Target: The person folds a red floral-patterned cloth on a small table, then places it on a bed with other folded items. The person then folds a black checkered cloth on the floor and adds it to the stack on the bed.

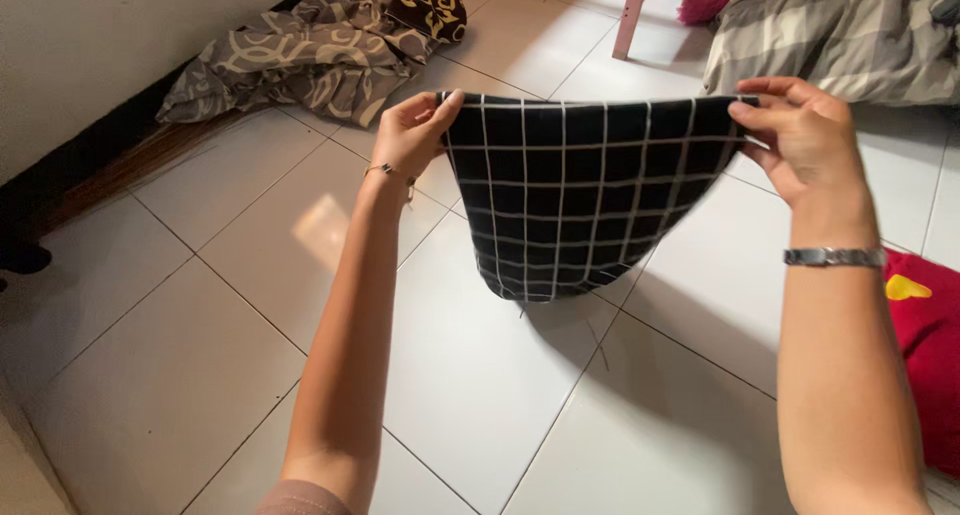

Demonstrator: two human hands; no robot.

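Cloth [580, 195], black with white grid, hangs over the floor [480, 395], top edge stretched between my left hand [412, 135] and right hand [800, 135], fingers pinched on each corner. Seemingly doubled once; not yet laid down.

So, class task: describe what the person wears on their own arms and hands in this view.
Both forearms are bare. The left hand has a thin, dark bracelet at the wrist. The right hand has a silver metal-link watch band round the wrist. A bit of pinkish-brown sleeve shows at the left upper arm. No rings can be made out.
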